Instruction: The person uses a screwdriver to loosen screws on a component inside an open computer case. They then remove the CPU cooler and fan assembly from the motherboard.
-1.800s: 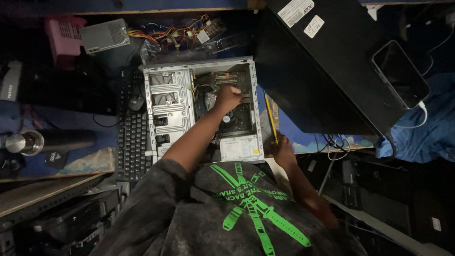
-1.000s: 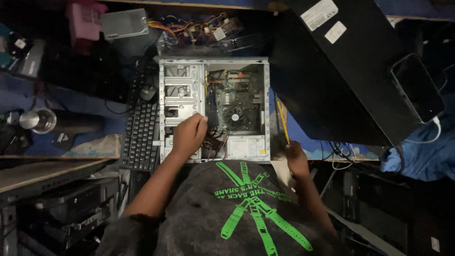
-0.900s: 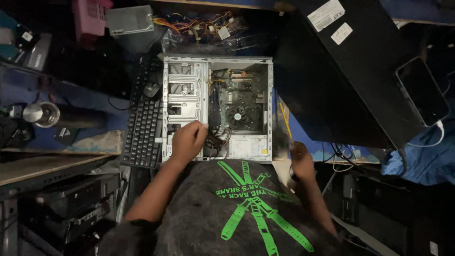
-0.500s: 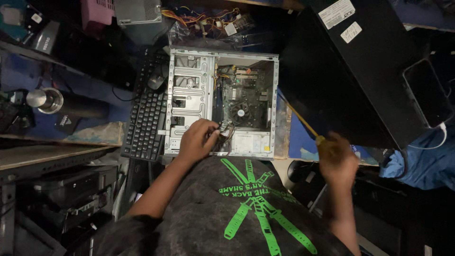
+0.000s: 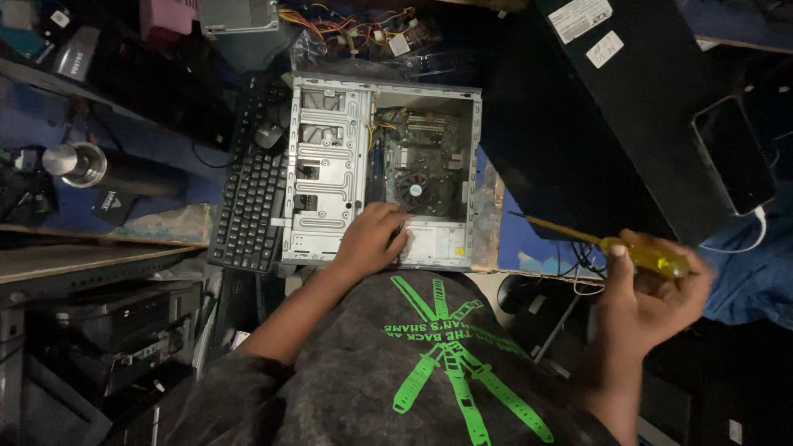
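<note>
- The left hand [image 5: 372,239] lay inside the open computer case [image 5: 380,169], at its near edge, fingers curled down against the metal beside the drive cage [image 5: 326,169]; whether anything was pinched under the fingers could not be told.
- The right hand [image 5: 652,293] was raised well clear of the case, off to its right, fingers wrapped tight around the yellow handle of a screwdriver [image 5: 628,252].
- The screwdriver's shaft pointed up and left, its tip over the edge of the table near the black side panel [image 5: 578,140].
- The case lay flat on the table with its side off, the motherboard [image 5: 425,161] and its round cooler fan [image 5: 415,188] showing in the right half.
- A black keyboard [image 5: 252,206] lay just beside the case on its left, touching or nearly so.
- A phone [image 5: 735,153] rested on the black panel, far right, with a white cable at its lower end.
- A bundle of coloured wires [image 5: 355,21] sat beyond the case's far end.
</note>
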